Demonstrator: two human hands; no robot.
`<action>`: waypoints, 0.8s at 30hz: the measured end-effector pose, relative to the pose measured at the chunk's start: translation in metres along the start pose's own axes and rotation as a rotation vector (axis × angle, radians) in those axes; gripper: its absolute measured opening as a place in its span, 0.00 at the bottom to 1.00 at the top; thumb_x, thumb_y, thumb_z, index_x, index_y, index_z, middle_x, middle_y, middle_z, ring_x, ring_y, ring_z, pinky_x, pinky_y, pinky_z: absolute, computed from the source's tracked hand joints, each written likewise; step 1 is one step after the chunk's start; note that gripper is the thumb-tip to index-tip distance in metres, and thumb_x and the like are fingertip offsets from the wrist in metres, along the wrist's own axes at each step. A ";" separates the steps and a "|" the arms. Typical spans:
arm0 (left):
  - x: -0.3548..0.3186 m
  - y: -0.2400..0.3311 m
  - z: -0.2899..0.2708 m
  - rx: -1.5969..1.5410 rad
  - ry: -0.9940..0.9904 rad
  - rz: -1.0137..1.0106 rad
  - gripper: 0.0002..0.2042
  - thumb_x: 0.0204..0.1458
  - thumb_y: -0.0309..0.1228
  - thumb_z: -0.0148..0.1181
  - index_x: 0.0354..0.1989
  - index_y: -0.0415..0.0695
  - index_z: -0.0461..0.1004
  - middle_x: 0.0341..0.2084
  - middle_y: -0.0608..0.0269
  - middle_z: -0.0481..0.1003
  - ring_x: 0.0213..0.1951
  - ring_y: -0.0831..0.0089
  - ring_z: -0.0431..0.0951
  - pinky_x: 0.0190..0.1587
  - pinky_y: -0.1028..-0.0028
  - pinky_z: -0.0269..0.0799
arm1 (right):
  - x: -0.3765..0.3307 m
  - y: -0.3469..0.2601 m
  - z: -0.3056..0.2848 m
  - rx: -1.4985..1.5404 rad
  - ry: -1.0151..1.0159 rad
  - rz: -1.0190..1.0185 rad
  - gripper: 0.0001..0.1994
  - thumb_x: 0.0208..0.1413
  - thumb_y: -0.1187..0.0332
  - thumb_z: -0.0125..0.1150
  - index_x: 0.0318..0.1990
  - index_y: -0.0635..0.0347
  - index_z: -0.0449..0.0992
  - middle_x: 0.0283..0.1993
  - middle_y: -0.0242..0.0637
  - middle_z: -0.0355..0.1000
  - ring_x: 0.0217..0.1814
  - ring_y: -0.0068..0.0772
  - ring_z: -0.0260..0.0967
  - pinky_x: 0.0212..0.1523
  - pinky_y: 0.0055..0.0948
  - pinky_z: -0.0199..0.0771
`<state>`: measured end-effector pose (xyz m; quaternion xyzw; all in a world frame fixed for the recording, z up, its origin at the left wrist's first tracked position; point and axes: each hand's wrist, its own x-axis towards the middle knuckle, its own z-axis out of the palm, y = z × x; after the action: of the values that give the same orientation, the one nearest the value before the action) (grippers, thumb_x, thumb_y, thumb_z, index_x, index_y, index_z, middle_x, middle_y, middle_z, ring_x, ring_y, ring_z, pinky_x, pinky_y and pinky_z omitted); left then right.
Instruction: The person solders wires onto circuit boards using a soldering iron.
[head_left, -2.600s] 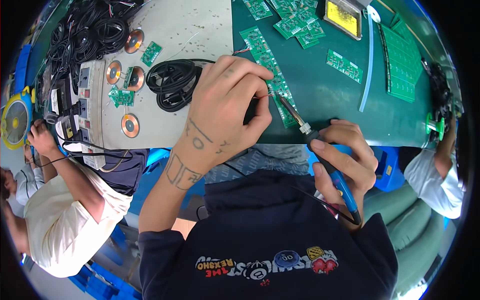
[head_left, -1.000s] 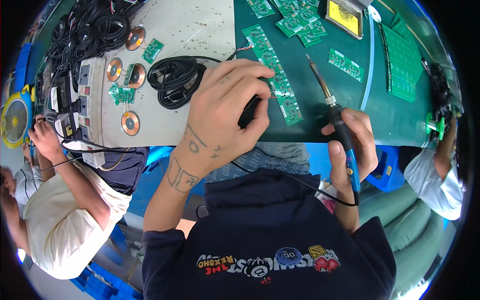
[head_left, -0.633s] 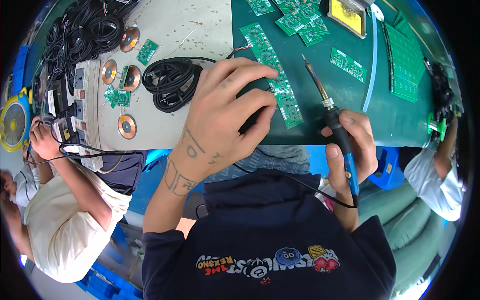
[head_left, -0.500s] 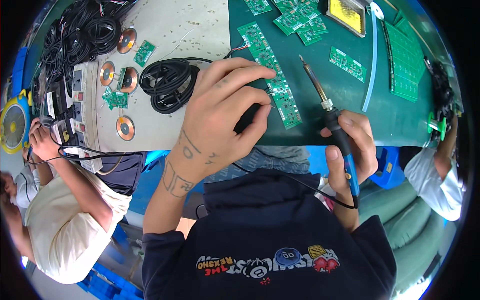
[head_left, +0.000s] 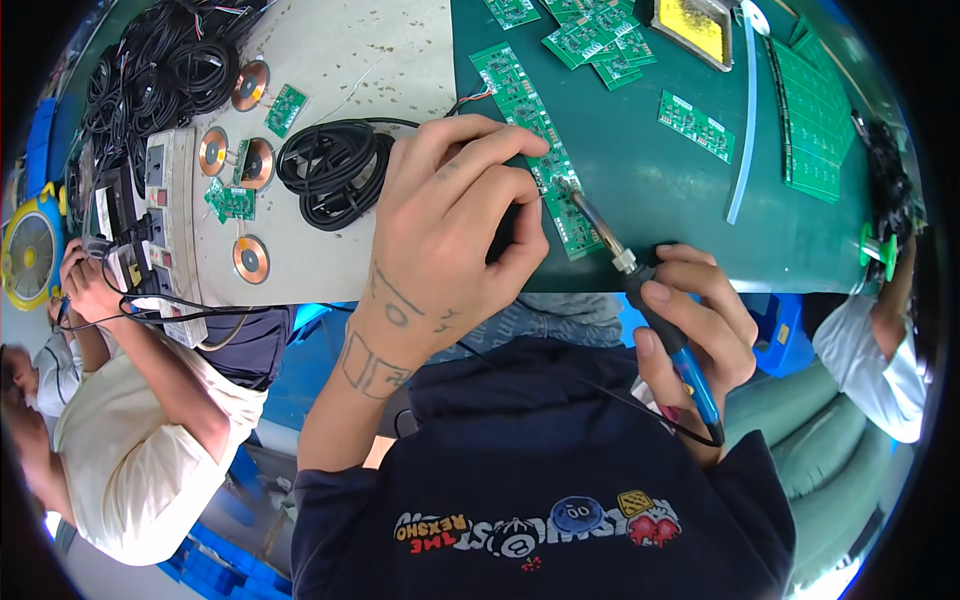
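A long green circuit board point(head_left: 515, 95) lies slantwise on the green mat, coloured wires point(head_left: 474, 98) meeting its far left end. Over its left edge is my left hand point(head_left: 450, 210), forefinger on the board, thumb and other fingers closed in a pinch. What looks like a thin wire point(head_left: 541, 197) shows at those fingertips, mostly hidden. My right hand point(head_left: 700, 320) grips a blue and black soldering iron point(head_left: 655, 305) by its handle. The iron's tip is at the board's nearer half, close to my left fingertips; whether it touches is hard to see.
A coiled black cable point(head_left: 335, 175), copper coils point(head_left: 251, 259) and a power strip point(head_left: 170, 220) lie to the left. Loose boards point(head_left: 697, 127), a yellow sponge tray point(head_left: 692, 30), a pale tube point(head_left: 743, 150) and a board panel point(head_left: 810, 130) lie right. A person point(head_left: 150, 430) sits at left.
The soldering iron has moved left with my right hand, its tip going from beside the board to over it. My left hand has stayed nearly in place.
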<state>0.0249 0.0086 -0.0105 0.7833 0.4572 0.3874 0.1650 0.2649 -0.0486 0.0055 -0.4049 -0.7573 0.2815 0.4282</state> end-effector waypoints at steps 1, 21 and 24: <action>0.000 0.000 0.001 0.008 0.009 0.002 0.09 0.41 0.18 0.67 0.29 0.43 0.77 0.46 0.66 0.85 0.48 0.63 0.78 0.52 0.68 0.76 | -0.001 -0.002 -0.001 0.001 -0.009 0.006 0.17 0.48 0.72 0.72 0.47 0.66 0.86 0.42 0.49 0.78 0.39 0.40 0.74 0.51 0.42 0.80; 0.002 -0.001 0.003 0.015 0.035 -0.012 0.09 0.38 0.17 0.67 0.28 0.43 0.76 0.45 0.68 0.85 0.47 0.64 0.78 0.51 0.68 0.76 | 0.008 -0.015 0.000 -0.109 -0.070 0.065 0.17 0.45 0.72 0.74 0.45 0.59 0.89 0.39 0.45 0.80 0.38 0.37 0.76 0.56 0.46 0.81; 0.002 -0.001 0.002 0.010 0.033 -0.020 0.09 0.38 0.17 0.67 0.28 0.43 0.76 0.45 0.69 0.85 0.47 0.64 0.78 0.51 0.68 0.76 | 0.008 -0.016 0.000 -0.104 -0.068 0.078 0.17 0.45 0.72 0.74 0.45 0.59 0.89 0.39 0.45 0.80 0.38 0.38 0.76 0.56 0.46 0.82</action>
<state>0.0265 0.0104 -0.0114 0.7731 0.4696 0.3962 0.1576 0.2566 -0.0502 0.0207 -0.4460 -0.7686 0.2717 0.3695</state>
